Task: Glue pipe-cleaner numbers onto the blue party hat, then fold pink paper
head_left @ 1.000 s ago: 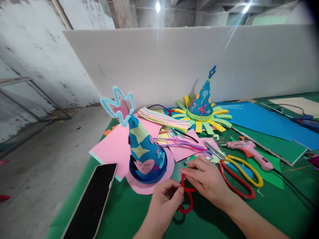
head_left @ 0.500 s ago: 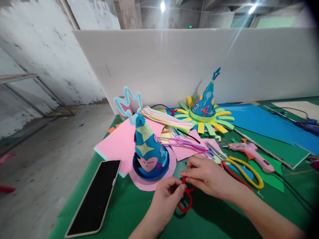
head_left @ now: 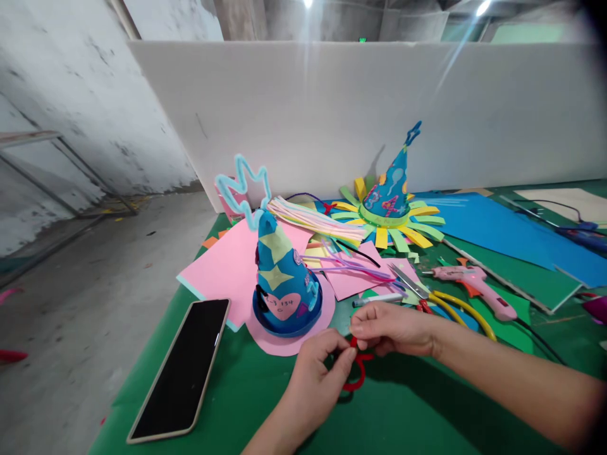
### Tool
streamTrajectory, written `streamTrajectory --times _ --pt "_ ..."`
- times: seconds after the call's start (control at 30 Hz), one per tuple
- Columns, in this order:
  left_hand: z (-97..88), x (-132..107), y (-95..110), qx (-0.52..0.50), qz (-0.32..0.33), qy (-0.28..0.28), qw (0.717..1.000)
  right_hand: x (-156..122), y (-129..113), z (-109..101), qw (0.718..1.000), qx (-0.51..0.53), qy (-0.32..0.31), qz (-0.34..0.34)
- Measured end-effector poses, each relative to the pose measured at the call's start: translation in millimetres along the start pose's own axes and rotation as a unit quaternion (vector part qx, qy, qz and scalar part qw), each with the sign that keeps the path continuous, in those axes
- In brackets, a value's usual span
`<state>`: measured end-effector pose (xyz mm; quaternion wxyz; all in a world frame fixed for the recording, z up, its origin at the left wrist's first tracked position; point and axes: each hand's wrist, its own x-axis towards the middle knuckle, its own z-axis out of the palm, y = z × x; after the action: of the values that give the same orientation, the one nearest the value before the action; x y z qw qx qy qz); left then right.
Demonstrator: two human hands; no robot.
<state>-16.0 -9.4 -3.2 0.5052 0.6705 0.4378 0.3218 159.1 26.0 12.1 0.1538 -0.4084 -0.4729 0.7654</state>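
Observation:
Both my hands pinch a red pipe cleaner (head_left: 358,373) bent into a loop, just above the green table (head_left: 408,411). My left hand (head_left: 315,376) grips its near side with thumb and forefinger. My right hand (head_left: 393,327) closes on its upper end from the right. Just behind them stands a blue paper cone hat (head_left: 279,278) with a light-blue pipe-cleaner star on top, on a pink paper disc (head_left: 284,341).
A black phone (head_left: 183,370) lies at the table's left edge. Scissors with red and yellow handles (head_left: 446,303), a pink glue gun (head_left: 474,281), loose pipe cleaners (head_left: 355,268), pink paper sheets (head_left: 222,265), blue sheets (head_left: 512,234) and a second cone hat (head_left: 391,189) lie behind. A white board (head_left: 332,107) walls off the back.
My right hand has drawn back toward me and to the right, off the scissors. The red loop looks smaller and tighter between my fingers. The view has shifted slightly.

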Motion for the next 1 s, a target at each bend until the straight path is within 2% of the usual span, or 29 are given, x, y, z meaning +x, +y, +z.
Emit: streamTrajectory --times 0.2,0.37,0.47,0.57,0.63,0.67,0.7,0.77,0.8,0.83,0.9,1.0 --pt "4.3 2 0 -0.011 0.002 0.056 0.998 -1 6 19 0.990 0.121 0.073 -0.007" --pt "7.9 0 -4 0.008 0.000 0.097 0.995 4 10 31 0.977 0.150 0.142 -0.059" --pt "7.0 -1 -6 -0.005 -0.006 0.112 0.994 8 11 34 0.973 0.131 0.167 -0.091" --pt "5.7 0 -6 -0.058 -0.040 0.106 0.992 7 5 31 0.972 0.076 0.184 -0.121" --pt "5.5 0 -4 -0.098 -0.067 0.097 0.988 1 -2 25 0.967 -0.019 0.196 -0.159" --pt "5.7 1 -3 -0.118 -0.078 0.094 0.985 -3 -6 22 0.956 -0.099 0.202 -0.186" --pt "6.0 1 -2 -0.137 -0.089 0.091 0.982 -6 -9 20 0.933 -0.201 0.208 -0.216" --pt "6.7 2 0 -0.173 -0.110 0.079 0.976 -13 -14 16 0.860 -0.384 0.211 -0.260" --pt "7.0 2 1 -0.189 -0.117 0.071 0.972 -15 -15 15 0.826 -0.447 0.211 -0.272" --pt "7.2 2 1 -0.204 -0.121 0.062 0.969 -16 -15 15 0.805 -0.481 0.209 -0.278" --pt "6.9 2 2 -0.225 -0.116 0.051 0.966 -16 -14 17 0.784 -0.511 0.203 -0.288" --pt "5.3 2 4 -0.226 -0.105 0.060 0.966 -15 -13 19 0.768 -0.531 0.189 -0.304"
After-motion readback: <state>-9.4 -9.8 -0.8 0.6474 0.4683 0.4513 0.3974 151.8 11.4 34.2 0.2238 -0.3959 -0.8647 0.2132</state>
